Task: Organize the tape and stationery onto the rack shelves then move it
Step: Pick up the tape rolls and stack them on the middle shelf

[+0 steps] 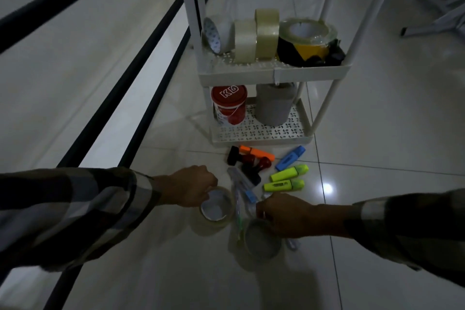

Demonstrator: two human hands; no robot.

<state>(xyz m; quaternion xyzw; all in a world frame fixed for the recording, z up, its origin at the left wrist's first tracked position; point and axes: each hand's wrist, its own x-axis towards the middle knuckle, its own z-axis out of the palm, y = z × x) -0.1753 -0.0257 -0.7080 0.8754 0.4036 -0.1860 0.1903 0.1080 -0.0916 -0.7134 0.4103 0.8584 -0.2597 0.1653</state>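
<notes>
A white rack (274, 73) stands on the tiled floor. Its upper shelf carries a white tape roll (216, 34), two clear tape rolls (256, 38), a black-and-yellow tape roll (305, 42) and dark items at the right end. On the lower shelf (261, 131) stand a red-lidded tub (229, 103) and a grey roll (274, 104). On the floor in front lie highlighters (289, 174), stamps (249, 161) and pens (241, 191). My left hand (190, 185) grips a clear tape roll (216, 205). My right hand (284, 214) grips another clear tape roll (261, 240).
Black rails (141, 63) run diagonally along the left side. A grey metal stand foot (432, 25) sits at the far right. Glossy floor tiles surround the rack, with a light glare (327, 187) to the right of the highlighters.
</notes>
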